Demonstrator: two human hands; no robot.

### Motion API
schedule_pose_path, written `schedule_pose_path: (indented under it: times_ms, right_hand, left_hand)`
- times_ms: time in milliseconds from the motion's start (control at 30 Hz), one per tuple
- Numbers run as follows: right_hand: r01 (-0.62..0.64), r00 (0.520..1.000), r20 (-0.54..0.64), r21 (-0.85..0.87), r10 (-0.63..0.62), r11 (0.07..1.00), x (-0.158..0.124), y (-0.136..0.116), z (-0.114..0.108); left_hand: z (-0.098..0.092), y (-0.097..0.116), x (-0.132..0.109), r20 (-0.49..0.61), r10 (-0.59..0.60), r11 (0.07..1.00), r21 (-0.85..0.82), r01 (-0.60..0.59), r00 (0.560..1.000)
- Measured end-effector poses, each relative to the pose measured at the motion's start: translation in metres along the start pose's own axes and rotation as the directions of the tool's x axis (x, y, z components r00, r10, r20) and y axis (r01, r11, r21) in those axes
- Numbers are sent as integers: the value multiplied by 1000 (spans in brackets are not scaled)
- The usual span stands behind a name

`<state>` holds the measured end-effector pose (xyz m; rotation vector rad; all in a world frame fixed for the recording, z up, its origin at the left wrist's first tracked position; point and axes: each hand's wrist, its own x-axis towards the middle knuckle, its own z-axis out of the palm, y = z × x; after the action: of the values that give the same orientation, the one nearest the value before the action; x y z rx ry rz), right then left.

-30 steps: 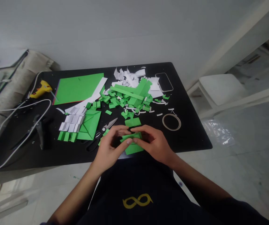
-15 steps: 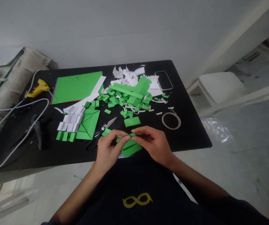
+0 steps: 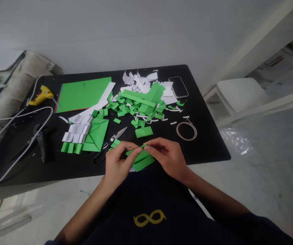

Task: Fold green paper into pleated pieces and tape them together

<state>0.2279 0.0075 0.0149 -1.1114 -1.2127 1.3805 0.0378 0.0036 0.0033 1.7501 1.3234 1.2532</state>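
Near the front edge of the black table, my left hand [image 3: 119, 161] and my right hand [image 3: 168, 156] pinch a small piece of green paper [image 3: 141, 153] between thumbs and fingers. Their fingertips almost meet, and part of the paper is hidden behind them. More green paper [image 3: 144, 164] lies just below, at the table edge. To the left of my left hand rest black-handled scissors [image 3: 112, 140], blades partly apart. A folded green paper piece [image 3: 144, 132] sits just beyond my hands.
A pile of green and white paper pieces [image 3: 141, 102] covers the table's back middle. At left lie a woven-looking green and white paper piece [image 3: 95, 136], green sheets [image 3: 83, 95], a yellow glue gun [image 3: 42, 96] and a white cable [image 3: 49, 117]. A tape roll [image 3: 186, 131] lies right.
My right fingertips have shifted slightly along the green paper, close to the left ones. Both hands otherwise stay in the same place.
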Motion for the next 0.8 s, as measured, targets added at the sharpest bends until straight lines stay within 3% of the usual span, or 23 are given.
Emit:
schedule_pose_path:
  times_ms: [433,633,800]
  right_hand:
    - [23,1000,3,-37,-23,999,0,-2,1]
    - [-26,999,26,-21,26,999,-2,1,1]
    - [20,999,33,-105,-16,994,-4,2,-2]
  left_hand:
    - [1,3,-2,0,14,999,-42,-14,1000]
    - [3,3,-3,-31,-13,995,-99,10,999]
    - [0,4,-1,32,-52,990,-130,56,998]
